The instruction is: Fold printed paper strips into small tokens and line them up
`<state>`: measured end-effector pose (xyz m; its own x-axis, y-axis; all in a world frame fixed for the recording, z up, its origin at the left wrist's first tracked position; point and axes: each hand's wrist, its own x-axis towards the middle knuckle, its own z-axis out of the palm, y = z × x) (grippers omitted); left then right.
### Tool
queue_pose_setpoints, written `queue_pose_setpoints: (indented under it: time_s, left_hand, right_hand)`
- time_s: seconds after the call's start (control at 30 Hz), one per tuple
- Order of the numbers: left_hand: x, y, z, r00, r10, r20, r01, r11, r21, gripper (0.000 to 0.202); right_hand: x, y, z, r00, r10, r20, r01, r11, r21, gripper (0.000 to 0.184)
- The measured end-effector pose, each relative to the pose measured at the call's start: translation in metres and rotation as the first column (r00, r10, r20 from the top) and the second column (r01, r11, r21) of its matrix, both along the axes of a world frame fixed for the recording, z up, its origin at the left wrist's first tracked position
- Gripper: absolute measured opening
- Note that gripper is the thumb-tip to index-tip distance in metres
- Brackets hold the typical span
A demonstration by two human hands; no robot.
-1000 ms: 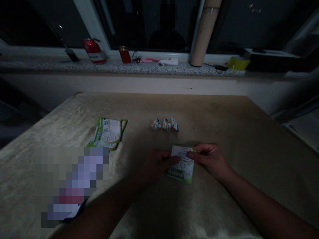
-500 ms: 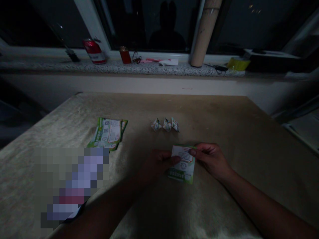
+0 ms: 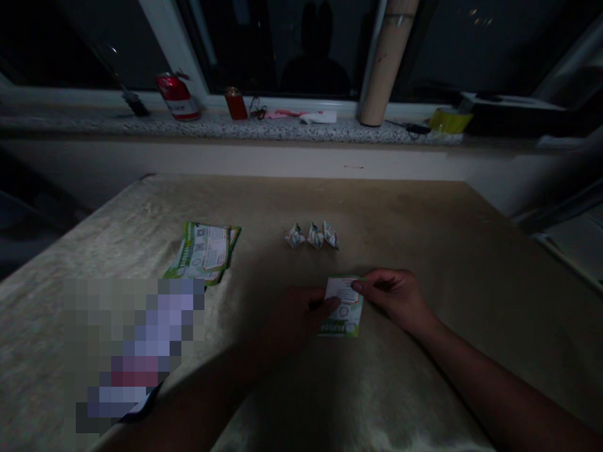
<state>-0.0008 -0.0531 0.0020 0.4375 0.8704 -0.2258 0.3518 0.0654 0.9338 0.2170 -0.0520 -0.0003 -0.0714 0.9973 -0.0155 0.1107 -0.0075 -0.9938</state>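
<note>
A small green and white printed paper slip lies near the middle of the table. My left hand pinches its left edge with thumb and finger. Its upper right corner is pinched by my right hand. Just beyond the slip, a row of three small folded paper pieces sits on the table, apart from both hands.
A stack of similar green printed slips lies at the left. A blurred-out object is at the near left. The window sill behind holds a red can, a lighter, a cardboard tube and yellow tape.
The slip looks narrower and shorter now, and its top edge has tipped toward the table. Both hands have stayed in place on it.
</note>
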Motion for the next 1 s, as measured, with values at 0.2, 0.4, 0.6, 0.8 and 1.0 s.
queue_pose_setpoints:
  time_s: [0.2,0.4,0.6,0.8,1.0]
  left_hand:
    - [0.001,0.002,0.0,0.998,0.045,-0.048,-0.043,0.998,0.052,0.043]
    - [0.002,0.004,-0.006,0.994,0.054,0.092,-0.051,0.998,-0.033,0.043]
    - [0.005,0.003,-0.003,0.995,0.042,-0.091,-0.032,0.993,0.111,0.043]
    - [0.006,0.003,-0.005,0.975,0.081,-0.206,-0.008,0.942,0.336,0.039]
    - [0.001,0.006,-0.01,0.924,0.116,-0.364,0.084,0.868,0.489,0.031]
  right_hand:
    - [-0.001,0.003,-0.009,0.991,0.01,0.137,-0.02,0.997,0.075,0.025]
    - [-0.002,0.0,-0.009,0.993,0.096,0.063,-0.1,0.993,0.063,0.057]
    - [0.003,0.002,-0.014,0.946,0.065,0.317,-0.118,0.981,0.153,0.062]
    - [0.004,0.004,-0.021,0.758,-0.115,0.642,-0.159,0.922,0.354,0.069]
    - [0.003,0.004,-0.025,0.69,-0.148,0.709,-0.21,0.896,0.39,0.07]
